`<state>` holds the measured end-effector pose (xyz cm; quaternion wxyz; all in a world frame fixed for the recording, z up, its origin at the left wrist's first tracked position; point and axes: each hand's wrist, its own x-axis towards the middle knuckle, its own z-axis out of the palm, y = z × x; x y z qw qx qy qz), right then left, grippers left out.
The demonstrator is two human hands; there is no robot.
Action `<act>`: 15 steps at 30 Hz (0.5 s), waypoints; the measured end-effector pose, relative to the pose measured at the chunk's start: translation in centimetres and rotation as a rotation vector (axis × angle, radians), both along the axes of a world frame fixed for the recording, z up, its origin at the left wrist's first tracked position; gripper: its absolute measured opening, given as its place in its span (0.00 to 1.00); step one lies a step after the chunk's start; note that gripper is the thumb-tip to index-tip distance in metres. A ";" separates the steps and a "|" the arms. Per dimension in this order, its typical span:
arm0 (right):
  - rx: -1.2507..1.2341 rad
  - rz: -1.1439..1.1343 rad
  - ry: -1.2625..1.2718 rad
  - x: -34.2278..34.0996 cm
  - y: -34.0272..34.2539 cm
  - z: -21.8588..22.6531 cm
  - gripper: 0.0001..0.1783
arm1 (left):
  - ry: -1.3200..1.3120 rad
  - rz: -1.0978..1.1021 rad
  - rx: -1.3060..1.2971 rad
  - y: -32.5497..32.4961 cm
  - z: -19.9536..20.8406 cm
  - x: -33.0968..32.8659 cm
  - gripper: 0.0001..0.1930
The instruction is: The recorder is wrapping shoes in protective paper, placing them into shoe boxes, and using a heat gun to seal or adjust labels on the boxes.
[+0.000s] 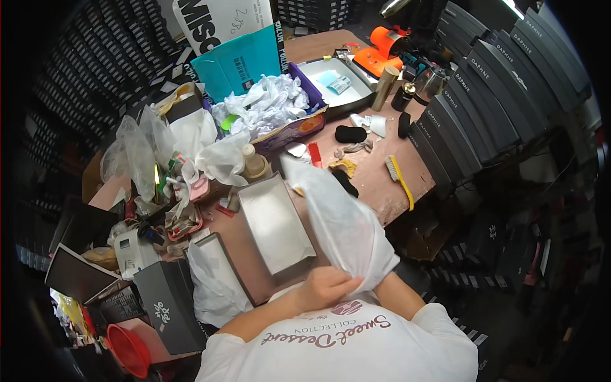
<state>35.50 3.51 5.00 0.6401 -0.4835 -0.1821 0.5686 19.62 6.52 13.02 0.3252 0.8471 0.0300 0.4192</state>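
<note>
A white, partly see-through bag (pixel 340 216) hangs in front of me, over the near edge of the table. My left hand (pixel 328 288) is closed, its fingers pinching the bag's lower edge. My right forearm runs up into the bag, and only a faint skin tone of my right hand (pixel 356 223) shows through the material. Its fingers are hidden, so I cannot see whether they hold anything. Just left of the bag lies an open shoebox part (pixel 275 223) with a pale inside.
Dark shoeboxes (pixel 464 102) stand stacked at the right. A yellow brush (pixel 400 181) lies near the table's right edge. Behind, a purple box (pixel 289 130) holds crumpled white paper. An orange device (pixel 380 52) stands at the back. A red basin (pixel 127 350) sits at lower left.
</note>
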 end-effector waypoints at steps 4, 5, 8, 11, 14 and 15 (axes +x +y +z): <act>-0.106 0.025 -0.378 3.6 0.9 -0.7 0.22 | 0.114 -0.178 0.020 0.6 -1.4 2.3 0.22; -0.096 0.062 -0.611 4.5 1.9 -1.2 0.22 | 0.149 -0.193 0.049 0.7 -1.6 3.0 0.21; 0.046 0.163 -1.324 7.4 5.6 -1.7 0.21 | 0.448 -0.307 -0.061 0.6 -3.0 4.7 0.24; 0.066 0.410 -1.782 11.1 9.1 -2.6 0.20 | 0.532 -0.268 -0.351 0.3 -2.9 3.5 0.24; -0.058 0.896 -2.006 13.7 11.4 -3.1 0.19 | 0.550 0.255 -0.466 0.7 -4.1 -1.1 0.28; -0.079 1.024 -2.052 14.0 11.5 -2.1 0.19 | 0.584 0.409 -0.441 0.5 -4.4 -3.5 0.31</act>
